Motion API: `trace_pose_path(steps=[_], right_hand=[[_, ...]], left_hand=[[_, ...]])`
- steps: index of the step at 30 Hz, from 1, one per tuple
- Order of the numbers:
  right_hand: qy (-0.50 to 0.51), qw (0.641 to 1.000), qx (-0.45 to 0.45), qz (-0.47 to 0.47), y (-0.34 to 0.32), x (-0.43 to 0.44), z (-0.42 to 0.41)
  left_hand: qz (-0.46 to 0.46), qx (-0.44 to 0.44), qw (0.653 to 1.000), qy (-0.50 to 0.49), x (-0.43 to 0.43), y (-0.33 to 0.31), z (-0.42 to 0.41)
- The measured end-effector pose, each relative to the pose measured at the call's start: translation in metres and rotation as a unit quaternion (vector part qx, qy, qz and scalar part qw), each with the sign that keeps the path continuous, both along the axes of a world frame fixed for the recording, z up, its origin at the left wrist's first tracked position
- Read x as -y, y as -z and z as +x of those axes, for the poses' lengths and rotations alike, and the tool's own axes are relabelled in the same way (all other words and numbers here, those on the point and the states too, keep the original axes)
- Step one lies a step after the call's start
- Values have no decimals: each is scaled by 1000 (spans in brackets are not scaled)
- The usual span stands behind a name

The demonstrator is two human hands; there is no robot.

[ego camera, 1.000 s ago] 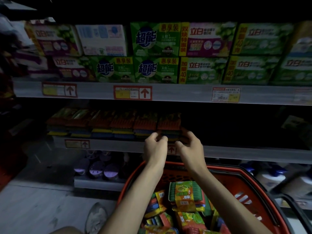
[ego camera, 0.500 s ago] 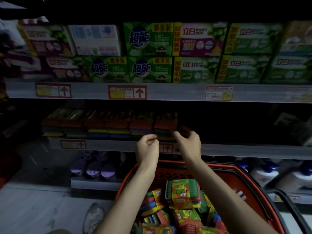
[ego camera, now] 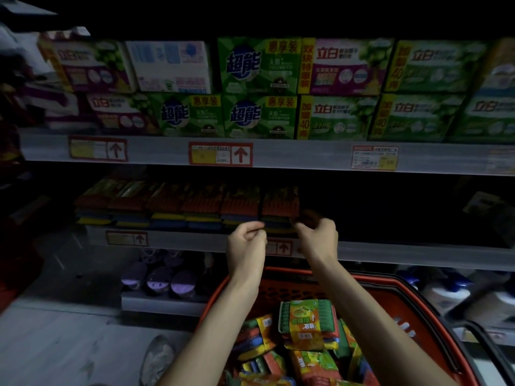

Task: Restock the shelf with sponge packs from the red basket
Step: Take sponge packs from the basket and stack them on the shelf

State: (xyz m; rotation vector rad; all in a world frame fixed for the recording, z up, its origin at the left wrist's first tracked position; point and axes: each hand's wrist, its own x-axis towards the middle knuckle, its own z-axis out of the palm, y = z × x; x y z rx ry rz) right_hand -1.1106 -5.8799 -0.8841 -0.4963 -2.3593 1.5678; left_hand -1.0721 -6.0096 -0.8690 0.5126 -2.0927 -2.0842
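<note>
The end sponge pack (ego camera: 280, 207) stands at the right of the row on the dim middle shelf (ego camera: 390, 253), directly above both hands. The left hand (ego camera: 246, 243), thumb meeting curled forefinger, sits at its lower left corner, and the right hand (ego camera: 317, 236) curls at its lower right corner. Shadow hides whether either one grips the wrapper. More sponge packs (ego camera: 306, 321) lie in the red basket (ego camera: 390, 285) below.

Upper frame: soap boxes (ego camera: 259, 87) in 2 tiers on the top shelf (ego camera: 306, 156). Below it, on the middle shelf (ego camera: 418, 254), a shelved sponge-pack row (ego camera: 195, 207) runs left to centre. Left hand (ego camera: 246, 243) and right hand (ego camera: 317, 236) sit in front of the row's right end. Lower centre-right, beneath the hands: basket (ego camera: 390, 285) with loose sponge packs (ego camera: 306, 324) inside.
</note>
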Motion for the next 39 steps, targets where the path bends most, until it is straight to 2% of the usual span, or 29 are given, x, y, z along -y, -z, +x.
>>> trace_pose_path(steps=[8,12,17,22,27,34,39], right_hand=[[-15,996,18,87,-7,-13,3],[-38,987,-21,153,-15,-23,19],[-131,937,-69,318,-25,-46,60],[-255,865,0,432,-33,-89,114],[-371,788,132,473,-22,-134,156],[-377,690,315,532,12,-168,167],[-393,672,280,562,43,-169,178]], left_hand=[[-49,-24,998,43,3,-1,10],[-115,-53,988,89,6,-2,27],[-242,-94,951,166,10,-3,57],[-397,-115,875,254,8,-6,93],[-480,-79,800,351,-10,13,118],[-609,-35,674,416,-41,56,111],[-676,24,590,441,-34,83,102]])
